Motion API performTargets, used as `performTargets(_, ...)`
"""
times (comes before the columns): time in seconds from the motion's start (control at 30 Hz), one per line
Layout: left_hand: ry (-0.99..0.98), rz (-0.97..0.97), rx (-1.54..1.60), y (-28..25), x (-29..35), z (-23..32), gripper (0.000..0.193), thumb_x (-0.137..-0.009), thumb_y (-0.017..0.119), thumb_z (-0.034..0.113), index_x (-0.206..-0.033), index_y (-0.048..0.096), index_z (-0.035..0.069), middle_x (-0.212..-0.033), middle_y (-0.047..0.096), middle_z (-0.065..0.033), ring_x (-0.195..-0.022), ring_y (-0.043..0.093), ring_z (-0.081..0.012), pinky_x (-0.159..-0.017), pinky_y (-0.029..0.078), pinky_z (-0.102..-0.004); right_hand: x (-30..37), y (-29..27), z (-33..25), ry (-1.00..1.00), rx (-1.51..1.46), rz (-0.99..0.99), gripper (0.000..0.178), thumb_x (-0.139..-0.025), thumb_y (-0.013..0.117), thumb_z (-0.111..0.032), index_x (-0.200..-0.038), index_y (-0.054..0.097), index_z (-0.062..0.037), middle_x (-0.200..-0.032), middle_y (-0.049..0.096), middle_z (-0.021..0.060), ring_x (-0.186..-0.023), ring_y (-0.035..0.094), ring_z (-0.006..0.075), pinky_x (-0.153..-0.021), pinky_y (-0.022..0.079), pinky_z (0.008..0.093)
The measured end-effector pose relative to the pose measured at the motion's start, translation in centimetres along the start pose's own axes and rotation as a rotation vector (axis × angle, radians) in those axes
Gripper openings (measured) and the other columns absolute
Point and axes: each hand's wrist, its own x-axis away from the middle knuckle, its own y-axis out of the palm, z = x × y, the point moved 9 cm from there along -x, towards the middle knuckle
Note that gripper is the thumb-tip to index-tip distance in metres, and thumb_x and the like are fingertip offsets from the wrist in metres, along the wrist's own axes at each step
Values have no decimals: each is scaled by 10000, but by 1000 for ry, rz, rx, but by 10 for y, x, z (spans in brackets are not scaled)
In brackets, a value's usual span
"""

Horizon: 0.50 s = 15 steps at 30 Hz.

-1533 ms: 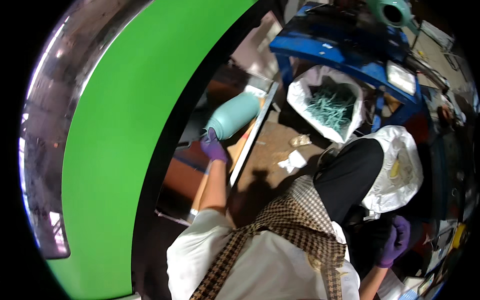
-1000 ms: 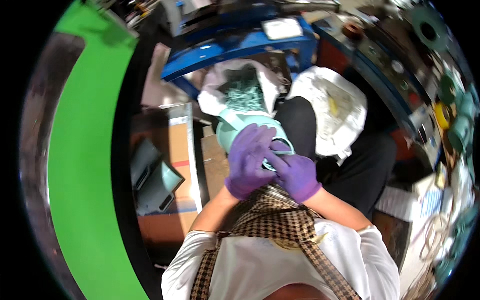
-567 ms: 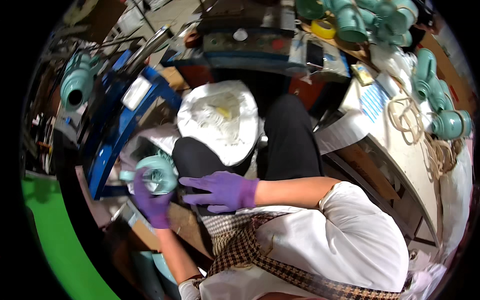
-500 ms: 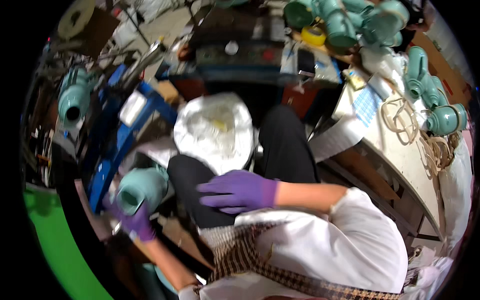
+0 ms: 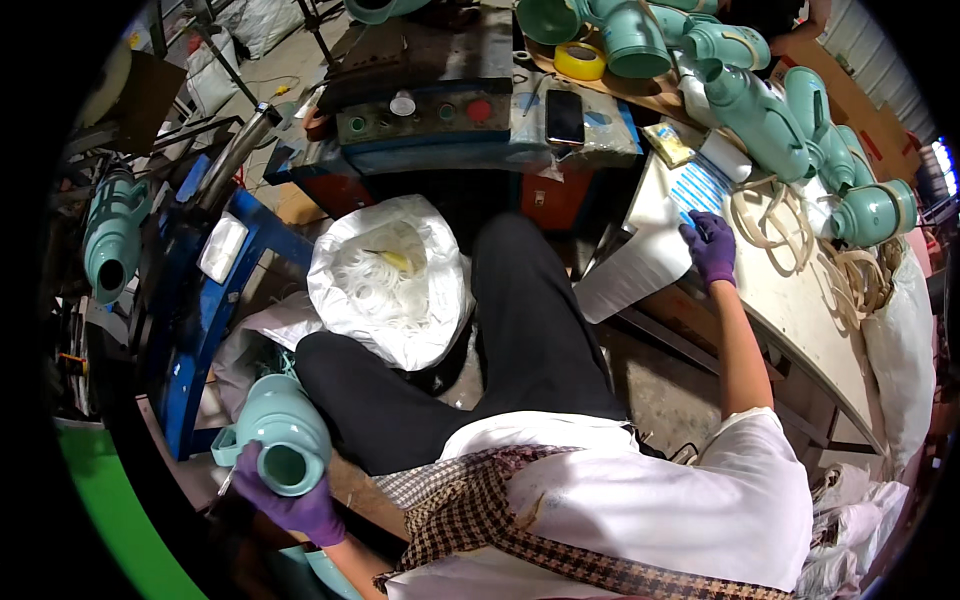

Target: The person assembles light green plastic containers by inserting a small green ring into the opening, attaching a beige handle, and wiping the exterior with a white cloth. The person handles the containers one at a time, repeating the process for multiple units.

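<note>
While the left hand (image 5: 292,505), in a purple glove, gripped a pale green plastic pipe fitting (image 5: 281,433) low beside the left knee, the gloved right hand (image 5: 711,246) rested fingers-down on a white sheet (image 5: 640,262) on the workbench (image 5: 800,310), closed on nothing, near coiled rubber rings (image 5: 770,215).

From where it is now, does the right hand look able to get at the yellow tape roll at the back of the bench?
Probably yes, at a stretch: the right hand rests on white sheets, the yellow tape roll lies beyond, with only flat items between.
</note>
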Motion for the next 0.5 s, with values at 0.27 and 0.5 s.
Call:
performTargets(0.27, 187, -824, -110, 76, 30, 108, 317, -830, 755, 291, -1143, 736, 248, -1154, 708, 15, -1092, 669, -233, -959, 503, -422, 16, 7, 72, 20, -347, 141, 170, -854, 779, -52, -1016, 744, -16, -1134, 673, 105, -1049, 668, 239, -839, 562, 320)
performTargets(0.5, 1065, -640, -52, 88, 114, 125, 589, -903, 609, 110, -1456, 499, 283, -1330, 606, -10, -1094, 622, -164, -961, 523, -300, 18, 20, -285, -276, -918, -268, 198, -856, 624, -70, -1022, 691, 14, -1102, 651, 111, -1041, 602, 232, -952, 457, 347)
